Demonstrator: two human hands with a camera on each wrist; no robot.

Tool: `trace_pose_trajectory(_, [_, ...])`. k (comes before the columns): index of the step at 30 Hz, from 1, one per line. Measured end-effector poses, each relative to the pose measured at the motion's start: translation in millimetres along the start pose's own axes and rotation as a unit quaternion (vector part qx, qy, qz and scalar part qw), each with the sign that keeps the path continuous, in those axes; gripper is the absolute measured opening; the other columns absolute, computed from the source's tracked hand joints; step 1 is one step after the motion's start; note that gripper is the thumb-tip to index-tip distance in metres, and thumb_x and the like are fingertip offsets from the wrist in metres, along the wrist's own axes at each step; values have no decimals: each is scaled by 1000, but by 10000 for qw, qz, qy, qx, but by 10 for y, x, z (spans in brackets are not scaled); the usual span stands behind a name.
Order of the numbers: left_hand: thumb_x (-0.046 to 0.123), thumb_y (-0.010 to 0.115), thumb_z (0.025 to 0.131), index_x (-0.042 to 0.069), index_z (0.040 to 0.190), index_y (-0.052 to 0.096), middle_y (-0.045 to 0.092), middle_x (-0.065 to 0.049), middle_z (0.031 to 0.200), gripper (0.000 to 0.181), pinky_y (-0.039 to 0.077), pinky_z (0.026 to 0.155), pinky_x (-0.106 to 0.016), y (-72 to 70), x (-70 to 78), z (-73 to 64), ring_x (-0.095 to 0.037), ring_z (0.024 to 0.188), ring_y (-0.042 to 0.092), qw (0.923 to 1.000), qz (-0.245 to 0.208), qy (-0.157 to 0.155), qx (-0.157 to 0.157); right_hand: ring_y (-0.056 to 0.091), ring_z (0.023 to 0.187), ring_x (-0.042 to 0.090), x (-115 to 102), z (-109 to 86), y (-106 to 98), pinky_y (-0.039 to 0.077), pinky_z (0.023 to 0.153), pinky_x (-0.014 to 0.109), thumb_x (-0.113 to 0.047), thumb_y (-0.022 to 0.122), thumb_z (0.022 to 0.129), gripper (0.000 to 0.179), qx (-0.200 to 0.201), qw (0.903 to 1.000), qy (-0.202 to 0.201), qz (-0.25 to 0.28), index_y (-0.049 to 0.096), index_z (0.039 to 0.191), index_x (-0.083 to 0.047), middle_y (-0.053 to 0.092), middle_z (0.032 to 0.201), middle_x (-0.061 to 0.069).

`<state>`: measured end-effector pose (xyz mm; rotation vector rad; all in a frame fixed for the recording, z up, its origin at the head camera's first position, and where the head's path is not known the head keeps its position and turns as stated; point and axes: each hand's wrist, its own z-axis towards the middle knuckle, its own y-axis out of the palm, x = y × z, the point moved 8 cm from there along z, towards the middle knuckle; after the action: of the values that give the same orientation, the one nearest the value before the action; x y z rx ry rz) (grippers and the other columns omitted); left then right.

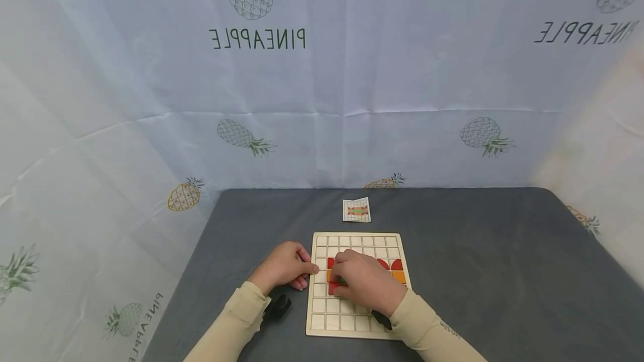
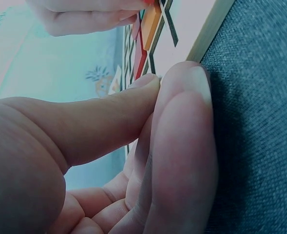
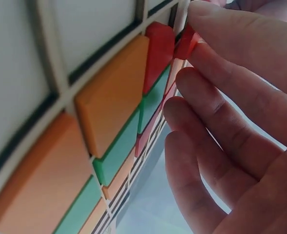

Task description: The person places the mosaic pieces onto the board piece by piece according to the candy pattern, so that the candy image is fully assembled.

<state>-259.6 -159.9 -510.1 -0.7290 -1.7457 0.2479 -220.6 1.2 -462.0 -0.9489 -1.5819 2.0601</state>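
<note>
A pale wooden grid board [image 1: 332,322] lies on the dark table, with red, orange and green flat pieces set in its middle rows. My left hand [image 1: 284,266] is at the board's left edge, which its thumb and index finger pinch. Over the left part of the pattern, my right hand [image 1: 369,281] holds a red piece [image 3: 186,43] between thumb and index finger, low at the grid. Close by in the right wrist view are an orange piece [image 3: 115,92], a green piece [image 3: 116,151] and another red piece [image 3: 158,56]. The right hand hides part of the pattern in the head view.
Behind the board lies a small paper card [image 1: 356,210] printed with a coloured grid pattern. The grey table [image 1: 478,261] extends to both sides. A pale curtain [image 1: 382,71] with pineapple prints hangs behind it.
</note>
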Motion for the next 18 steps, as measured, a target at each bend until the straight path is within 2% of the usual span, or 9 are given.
trace_pose_trajectory(5, [20,87,93,5,95,67,73,-7,73,25,64,52,-30,2,-2,7,-12,54,70,10000,26,24,-2,56,79,2,-2,15,0,55,68,20,-28,92,90,12,16,9998,24,172,82,90,-20,63,86,-10])
trace_pose_trajectory(18, [20,87,94,5,95,67,73,-8,74,25,64,53,-30,-17,19,-18,-13,56,70,10000,9,-16,-27,59,78,2,-29,27,6,55,68,19,-24,93,88,10,89,9999,-108,-32,83,89,-20,66,84,-11])
